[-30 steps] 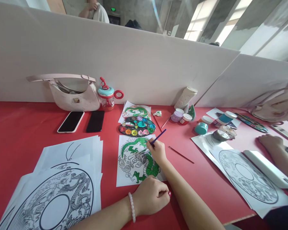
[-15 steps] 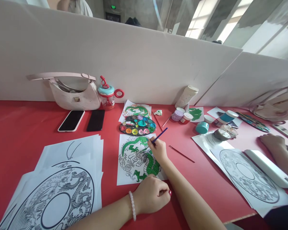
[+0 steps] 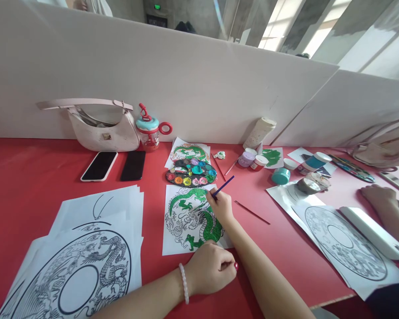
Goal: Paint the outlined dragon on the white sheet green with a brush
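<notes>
My right hand (image 3: pixel 221 207) pinches a blue-handled paintbrush (image 3: pixel 224 186) over the upper right of a dragon drawing (image 3: pixel 173 241). The dragon's body is partly painted green, while its head and the swirls around it stay white with black lines. The brush tip is hidden by my fingers. Curled into a loose fist, my left hand (image 3: pixel 213 269) rests at the sheet's lower edge, a beaded bracelet on its wrist; nothing shows in it. Just above the drawing lies a paint palette (image 3: pixel 191 173) with several colour wells. A second thin brush (image 3: pixel 252 212) lies to the right.
Line-art sheets (image 3: pixel 96 248) lie at left, below two phones (image 3: pixel 99 166). A white handbag (image 3: pixel 106 137) and a lidded cup (image 3: pixel 149 133) stand by the partition. Paint jars (image 3: pixel 280 176) cluster at right, near another person's hand (image 3: pixel 379 198) and a white case (image 3: pixel 374 232).
My right hand has shifted slightly up and right, with the paintbrush still in it. The left hand has stayed in place.
</notes>
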A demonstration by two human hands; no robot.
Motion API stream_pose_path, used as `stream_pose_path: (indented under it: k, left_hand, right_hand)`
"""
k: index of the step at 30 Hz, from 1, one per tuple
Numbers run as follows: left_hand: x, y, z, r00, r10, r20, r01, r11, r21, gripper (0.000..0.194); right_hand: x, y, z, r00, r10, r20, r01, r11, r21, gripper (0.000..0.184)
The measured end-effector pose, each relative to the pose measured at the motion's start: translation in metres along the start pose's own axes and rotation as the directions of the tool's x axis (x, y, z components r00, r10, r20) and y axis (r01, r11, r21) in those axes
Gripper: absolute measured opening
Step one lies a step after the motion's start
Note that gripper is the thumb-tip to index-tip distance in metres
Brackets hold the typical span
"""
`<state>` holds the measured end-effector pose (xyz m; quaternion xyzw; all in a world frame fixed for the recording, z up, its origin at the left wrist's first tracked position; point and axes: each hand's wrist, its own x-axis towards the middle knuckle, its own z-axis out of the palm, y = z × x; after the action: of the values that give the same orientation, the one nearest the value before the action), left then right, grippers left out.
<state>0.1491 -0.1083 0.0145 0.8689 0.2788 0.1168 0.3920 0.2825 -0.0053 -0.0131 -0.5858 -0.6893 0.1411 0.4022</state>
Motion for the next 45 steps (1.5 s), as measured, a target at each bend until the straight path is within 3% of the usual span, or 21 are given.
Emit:
stream_pose_path:
  k: [29,45]
  left_hand:
    - [0.001,0.007,-0.008,0.995,-0.018,0.097,0.011,0.997,0.074,0.024]
    - [-0.001,0.004,-0.006,0.997,0.005,0.077,-0.012,0.997,0.080,0.024]
  right_hand:
    - [-0.001,0.004,0.002,0.999,-0.032,-0.011,0.032,0.999,0.021,0.030]
    - [-0.001,0.001,-0.001,0.999,-0.019,-0.028,0.019,1.000,0.010,0.029]
